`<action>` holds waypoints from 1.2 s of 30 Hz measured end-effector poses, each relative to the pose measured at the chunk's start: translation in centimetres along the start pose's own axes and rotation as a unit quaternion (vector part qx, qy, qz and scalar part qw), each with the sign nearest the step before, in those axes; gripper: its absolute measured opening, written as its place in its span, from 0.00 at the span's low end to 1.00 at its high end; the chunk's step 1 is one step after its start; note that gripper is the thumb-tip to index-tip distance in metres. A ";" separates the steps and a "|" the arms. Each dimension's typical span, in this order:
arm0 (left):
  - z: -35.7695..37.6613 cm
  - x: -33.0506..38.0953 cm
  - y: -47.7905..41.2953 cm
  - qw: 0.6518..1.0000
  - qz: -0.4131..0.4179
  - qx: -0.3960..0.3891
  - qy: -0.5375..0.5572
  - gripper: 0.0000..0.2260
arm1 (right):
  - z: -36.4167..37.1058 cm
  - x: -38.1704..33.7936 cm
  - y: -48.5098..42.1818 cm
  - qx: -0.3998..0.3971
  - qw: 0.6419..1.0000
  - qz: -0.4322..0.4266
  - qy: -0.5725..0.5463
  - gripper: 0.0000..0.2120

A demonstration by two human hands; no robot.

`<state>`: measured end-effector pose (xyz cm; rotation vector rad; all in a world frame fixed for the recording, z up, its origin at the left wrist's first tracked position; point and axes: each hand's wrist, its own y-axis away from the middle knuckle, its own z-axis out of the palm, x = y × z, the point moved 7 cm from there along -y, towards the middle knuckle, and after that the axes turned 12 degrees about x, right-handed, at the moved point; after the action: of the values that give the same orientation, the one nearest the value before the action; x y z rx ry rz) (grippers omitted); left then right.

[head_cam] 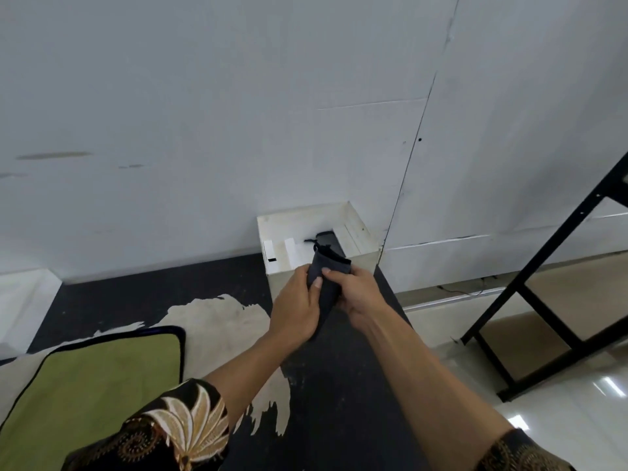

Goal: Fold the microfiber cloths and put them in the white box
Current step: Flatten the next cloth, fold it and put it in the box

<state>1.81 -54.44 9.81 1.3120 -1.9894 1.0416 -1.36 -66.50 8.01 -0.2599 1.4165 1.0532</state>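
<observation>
Dark microfiber cloth point(329, 266), folded into a narrow bundle, is being held just in front of the white box point(307, 212), its upper end overlapping the box's near wall. The left hand point(295, 302) is gripping it, thumb across, while the right hand point(358, 290) is pinching it from the other side. Another dark cloth point(328, 237) is lying inside the box. A green cloth point(102, 385) is lying on the black table point(339, 385), well left of the box.
</observation>
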 end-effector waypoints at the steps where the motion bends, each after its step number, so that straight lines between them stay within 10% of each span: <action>1: 0.9 0.3 -0.5 1.000 0.003 -0.031 0.002 0.15 | -0.4 -0.6 -1.0 0.007 1.000 -0.004 0.000 0.08; 8: 6.2 1.4 -5.6 0.996 0.018 -0.082 -0.024 0.14 | -1.4 -4.1 -9.8 0.007 0.999 -0.005 0.040 0.13; 24: 10.1 -5.6 -15.2 0.949 -0.266 -0.114 -0.123 0.15 | 6.1 -3.5 -28.1 -0.066 0.966 -0.057 0.245 0.08; 34: 6.7 -8.2 -13.8 0.955 -0.275 -0.024 -0.112 0.17 | 7.1 2.6 -31.8 -0.125 0.914 0.028 0.384 0.12; 36: 5.8 -8.4 -13.8 0.955 -0.272 -0.007 -0.115 0.17 | 7.8 2.4 -31.7 -0.153 0.840 -0.053 0.518 0.11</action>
<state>17.64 -58.15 4.38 1.8977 -1.6235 0.6311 26.17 -77.38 -5.96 -1.2812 2.1299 1.0769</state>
